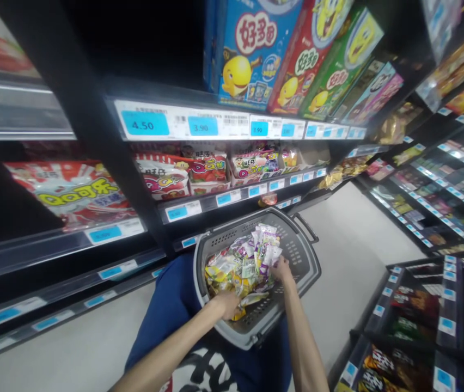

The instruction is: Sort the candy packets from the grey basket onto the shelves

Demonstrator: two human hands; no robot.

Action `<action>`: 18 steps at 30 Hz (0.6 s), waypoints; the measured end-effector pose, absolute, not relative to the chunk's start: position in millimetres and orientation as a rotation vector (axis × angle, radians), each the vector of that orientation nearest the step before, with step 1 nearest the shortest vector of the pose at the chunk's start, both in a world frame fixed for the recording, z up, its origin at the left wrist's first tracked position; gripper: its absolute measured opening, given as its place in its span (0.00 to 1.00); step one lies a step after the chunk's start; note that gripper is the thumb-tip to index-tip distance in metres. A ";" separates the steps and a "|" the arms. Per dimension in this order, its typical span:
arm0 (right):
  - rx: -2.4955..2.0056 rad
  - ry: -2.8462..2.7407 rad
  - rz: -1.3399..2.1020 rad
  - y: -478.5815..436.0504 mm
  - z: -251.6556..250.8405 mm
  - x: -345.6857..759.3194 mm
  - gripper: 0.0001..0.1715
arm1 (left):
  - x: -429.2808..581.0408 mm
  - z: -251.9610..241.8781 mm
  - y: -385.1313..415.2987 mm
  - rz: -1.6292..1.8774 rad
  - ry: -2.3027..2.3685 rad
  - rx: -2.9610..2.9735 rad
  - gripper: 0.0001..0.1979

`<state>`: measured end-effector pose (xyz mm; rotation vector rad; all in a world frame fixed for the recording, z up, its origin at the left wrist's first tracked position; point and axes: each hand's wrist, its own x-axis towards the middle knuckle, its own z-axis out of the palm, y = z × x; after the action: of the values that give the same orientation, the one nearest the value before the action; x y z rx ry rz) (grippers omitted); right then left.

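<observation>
A grey plastic shopping basket (295, 234) rests against my legs, with several small snack packets (221, 267) inside, mostly yellow on the left and purple and white on the right. My right hand (281, 269) is closed on a purple and white packet (270, 255) at the basket's right side. Down at the near left of the basket, my left hand (227, 304) reaches in among the yellow packets. Its fingertips are partly hidden, with yellow wrapping beside them, and what it grips, if anything, cannot be made out.
A shelf (93, 239) along the left carries red candy bags (68, 190) and QQ gummy packs (209, 166). Above stand upright snack boxes (252, 60). Pale floor (350, 234) runs along the aisle to more shelving (411, 316) on the right.
</observation>
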<state>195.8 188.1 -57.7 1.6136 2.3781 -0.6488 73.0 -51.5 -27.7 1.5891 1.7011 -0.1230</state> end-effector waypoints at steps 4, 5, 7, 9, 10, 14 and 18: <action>1.676 2.385 -0.560 185.0 -57.6 197.4 0.32 | 72.6 -24.3 -53.8 -0.105 1.699 1.616 0.20; 1.687 2.403 -0.542 184.7 -56.8 198.3 0.29 | 72.4 -24.0 -54.2 -0.099 1.704 1.617 0.20; 1.706 2.446 -0.514 185.1 -54.3 200.9 0.24 | 72.4 -24.0 -54.5 -0.070 1.719 1.613 0.20; 1.716 2.501 -0.497 186.1 -51.0 203.9 0.20 | 72.7 -25.0 -54.2 -0.026 1.742 1.619 0.18; 1.721 2.531 -0.489 186.8 -49.2 205.1 0.18 | 73.1 -25.6 -53.8 -0.011 1.752 1.631 0.17; 1.711 2.678 -0.469 189.5 -41.7 204.9 0.14 | 74.4 -28.0 -51.3 -0.005 1.766 1.685 0.18; 1.661 2.908 -0.517 187.8 -36.0 200.8 0.12 | 72.6 -26.8 -51.4 0.034 1.782 1.690 0.17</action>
<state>200.8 187.8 -36.0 1.6605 2.9080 -0.5174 72.6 -51.4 -26.8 1.6896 1.7815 0.0339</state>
